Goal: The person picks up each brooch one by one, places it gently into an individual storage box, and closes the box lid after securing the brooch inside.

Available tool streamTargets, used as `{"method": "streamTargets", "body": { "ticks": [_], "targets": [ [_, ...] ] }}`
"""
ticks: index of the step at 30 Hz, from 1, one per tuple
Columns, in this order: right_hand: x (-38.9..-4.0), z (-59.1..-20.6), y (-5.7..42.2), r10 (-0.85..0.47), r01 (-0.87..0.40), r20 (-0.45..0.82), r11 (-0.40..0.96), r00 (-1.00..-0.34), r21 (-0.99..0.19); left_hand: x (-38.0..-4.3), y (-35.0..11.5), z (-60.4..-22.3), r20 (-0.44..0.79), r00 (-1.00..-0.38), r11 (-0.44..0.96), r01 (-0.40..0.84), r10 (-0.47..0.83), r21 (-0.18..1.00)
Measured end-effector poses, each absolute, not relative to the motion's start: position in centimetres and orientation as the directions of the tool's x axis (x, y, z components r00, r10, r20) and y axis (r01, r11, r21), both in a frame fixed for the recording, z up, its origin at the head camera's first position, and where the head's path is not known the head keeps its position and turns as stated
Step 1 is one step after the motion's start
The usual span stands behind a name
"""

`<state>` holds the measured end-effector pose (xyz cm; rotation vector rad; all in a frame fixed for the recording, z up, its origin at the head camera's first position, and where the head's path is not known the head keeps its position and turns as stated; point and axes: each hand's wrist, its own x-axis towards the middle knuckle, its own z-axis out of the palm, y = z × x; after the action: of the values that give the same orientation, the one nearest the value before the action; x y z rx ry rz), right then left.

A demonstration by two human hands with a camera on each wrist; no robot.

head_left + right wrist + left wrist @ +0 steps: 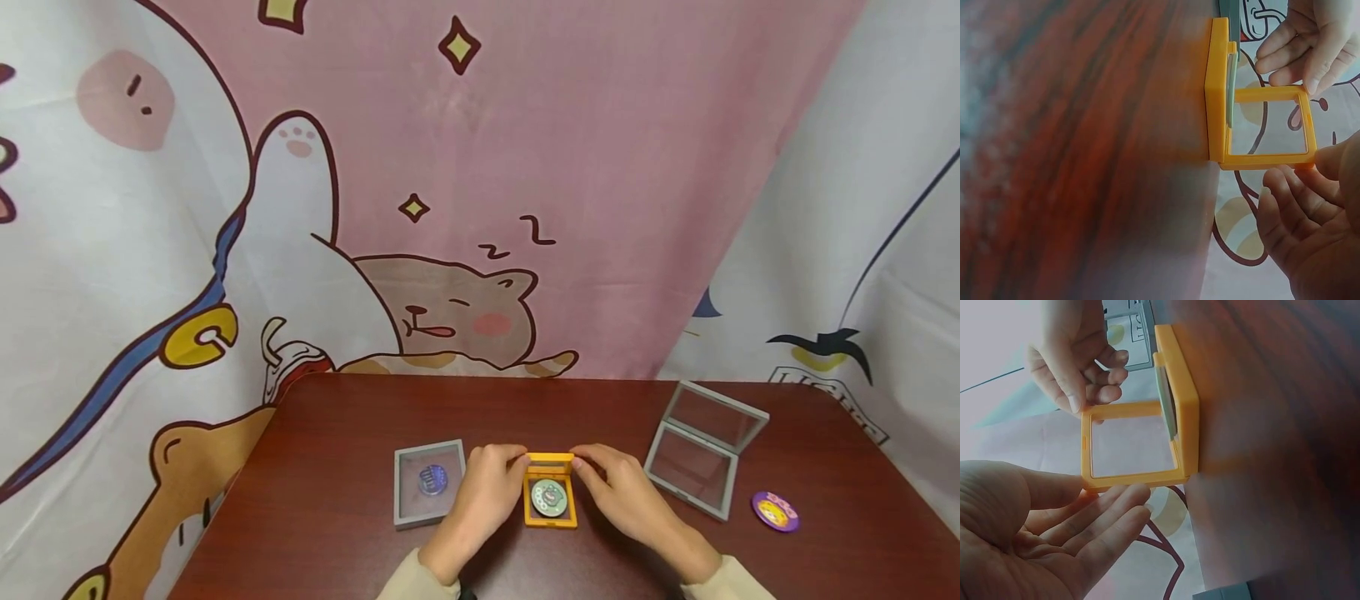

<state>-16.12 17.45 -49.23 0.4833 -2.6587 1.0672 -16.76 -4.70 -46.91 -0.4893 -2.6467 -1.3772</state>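
A small yellow display case [551, 524] stands on the table with its lid [1132, 482] raised upright and a see-through window in it. On the lower half lies a round pale-green badge [549, 497]. My left hand [491, 487] pinches one upper corner of the lid between thumb and index finger, the other fingers loosely extended. At the opposite corner my right hand [626, 492] pinches the lid in the same way. The right wrist view shows the lid roughly square to the base, with the badge [1230, 90] seen edge-on.
Left of my left hand lies a grey display case [401, 492] with a blue badge [432, 479] in it. To the right, a larger grey case [731, 487] stands with its lid up. A purple-and-yellow badge [776, 511] lies beside it. A printed curtain [600, 167] hangs behind the table [330, 542].
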Motion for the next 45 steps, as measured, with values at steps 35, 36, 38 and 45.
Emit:
{"method": "streamTargets", "body": {
  "ticks": [35,36,38,45],
  "targets": [
    [-14.3,-48.4,18.1,-0.448,-0.395,0.127,0.578,-0.885,-0.714,-14.4,-5.0,-47.3,0.183,-0.921,0.562,0.358,0.345,0.746],
    [-14.4,-48.5,18.1,-0.456,-0.395,0.122,0.572,-0.882,-0.719,-14.4,-5.0,-47.3,0.173,-0.921,0.567,0.354,0.348,0.744],
    [-14.4,-48.6,18.1,-0.469,-0.402,0.121,0.564,-0.875,-0.721,-14.3,-4.9,-47.4,0.163,-0.922,0.579,0.351,0.353,0.736],
    [-14.4,-48.9,18.1,-0.480,-0.407,0.111,0.574,-0.870,-0.711,-14.0,-4.7,-47.4,0.147,-0.921,0.625,0.355,0.360,0.695]
  ]
}}
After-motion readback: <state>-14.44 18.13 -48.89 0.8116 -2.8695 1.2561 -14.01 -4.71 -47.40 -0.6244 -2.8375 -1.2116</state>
